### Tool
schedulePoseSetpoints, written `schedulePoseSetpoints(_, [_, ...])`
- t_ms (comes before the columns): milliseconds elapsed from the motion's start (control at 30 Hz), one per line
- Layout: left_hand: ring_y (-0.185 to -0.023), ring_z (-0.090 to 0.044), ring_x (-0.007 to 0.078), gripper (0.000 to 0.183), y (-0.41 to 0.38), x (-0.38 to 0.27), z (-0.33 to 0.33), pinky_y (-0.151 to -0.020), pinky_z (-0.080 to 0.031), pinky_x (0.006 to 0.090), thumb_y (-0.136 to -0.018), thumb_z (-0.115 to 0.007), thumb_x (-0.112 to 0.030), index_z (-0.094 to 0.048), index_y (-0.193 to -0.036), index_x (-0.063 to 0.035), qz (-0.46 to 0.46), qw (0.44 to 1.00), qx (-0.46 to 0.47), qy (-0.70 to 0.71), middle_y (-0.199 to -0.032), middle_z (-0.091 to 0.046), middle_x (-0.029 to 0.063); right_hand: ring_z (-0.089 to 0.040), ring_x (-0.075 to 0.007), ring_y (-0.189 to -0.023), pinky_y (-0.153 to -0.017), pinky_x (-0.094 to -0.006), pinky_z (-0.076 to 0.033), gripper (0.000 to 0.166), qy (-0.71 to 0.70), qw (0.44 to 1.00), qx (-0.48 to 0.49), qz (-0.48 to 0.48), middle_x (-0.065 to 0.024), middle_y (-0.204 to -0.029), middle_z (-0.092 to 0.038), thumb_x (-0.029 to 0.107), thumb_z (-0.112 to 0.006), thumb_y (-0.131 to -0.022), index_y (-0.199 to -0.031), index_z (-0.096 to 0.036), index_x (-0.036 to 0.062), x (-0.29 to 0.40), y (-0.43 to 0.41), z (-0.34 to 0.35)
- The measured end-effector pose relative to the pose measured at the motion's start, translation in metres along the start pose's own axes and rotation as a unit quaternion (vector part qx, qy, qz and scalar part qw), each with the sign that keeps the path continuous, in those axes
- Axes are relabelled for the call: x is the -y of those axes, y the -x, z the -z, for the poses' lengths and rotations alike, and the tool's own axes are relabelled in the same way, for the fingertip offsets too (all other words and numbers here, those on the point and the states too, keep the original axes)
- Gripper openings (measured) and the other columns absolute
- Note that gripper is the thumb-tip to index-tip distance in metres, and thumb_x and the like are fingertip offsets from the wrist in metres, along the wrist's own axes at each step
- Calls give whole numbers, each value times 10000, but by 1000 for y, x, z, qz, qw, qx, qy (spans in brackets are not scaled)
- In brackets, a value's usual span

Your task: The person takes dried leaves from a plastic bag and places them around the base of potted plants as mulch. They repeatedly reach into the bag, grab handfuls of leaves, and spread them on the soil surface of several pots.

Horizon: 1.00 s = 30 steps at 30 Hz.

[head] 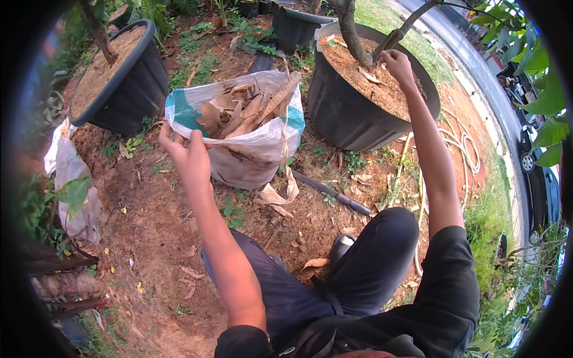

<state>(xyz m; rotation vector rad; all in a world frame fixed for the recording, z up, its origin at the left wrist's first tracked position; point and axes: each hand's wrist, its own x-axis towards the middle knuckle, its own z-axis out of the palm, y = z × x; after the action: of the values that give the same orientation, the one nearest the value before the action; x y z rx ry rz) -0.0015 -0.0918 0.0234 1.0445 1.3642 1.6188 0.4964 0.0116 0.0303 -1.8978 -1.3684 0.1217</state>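
Note:
A white and green woven plastic sack stands open on the soil before me, filled with dry brown leaves. My left hand grips the sack's near left rim between thumb and fingers. Up at the right, my right hand is over the large black plant pot, beside the forked trunk of the plant in it. Its fingertips are pinched together near the trunk's base; whether something small is between them cannot be told. A dry leaf lies on the pot's light brown mulch.
Another black pot with a plant stands at the left, a third at the back. A dark pipe lies right of the sack. A pale hose is coiled at the right. Crumpled white sacking lies at the left.

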Motion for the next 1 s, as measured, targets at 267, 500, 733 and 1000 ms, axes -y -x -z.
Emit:
schedulePoseSetpoints(267, [-744, -561, 143, 598, -3, -3, -14, -622, -461, 279, -849, -502, -37, -235, -1384, -59, 14, 999, -38, -18, -1169, -550, 149, -534, -316, -1172, -1015, -386, -373, 628, 162, 962, 200, -92, -200, -1179, -602, 350, -553, -849, -1404, -360, 130, -98, -11, -73])
schedulePoseSetpoints(500, [-859, -558, 141, 583, -7, 11, -22, -636, -454, 268, -858, -502, -66, -260, -1388, -75, -10, 999, -34, 5, -1194, -538, 137, -443, -352, -1227, -1029, -510, -310, 401, 258, 944, 188, -85, -98, -1149, -636, 421, -592, -819, -1178, -625, 245, -122, -9, -69])
schedulePoseSetpoints(733, [-839, -540, 119, 578, -4, 8, -25, -641, -434, 255, -866, -494, -50, -240, -1385, -61, -5, 1000, -18, 25, -1176, -537, 128, -646, -262, -894, -817, -360, -500, 415, 159, 972, 151, -79, -109, -1020, -674, 370, -693, -725, -1070, -660, 141, -113, 1, -52])
schedulePoseSetpoints(1000, [-819, -538, 119, 576, 0, -3, -20, -644, -442, 258, -860, -483, -14, -224, -1374, -46, 19, 999, -3, 33, -1173, -530, 139, -656, -290, -898, -802, -380, -498, 372, 95, 991, 50, -83, -170, -941, -678, 260, -717, -702, -1031, -668, 93, -110, -1, -46])
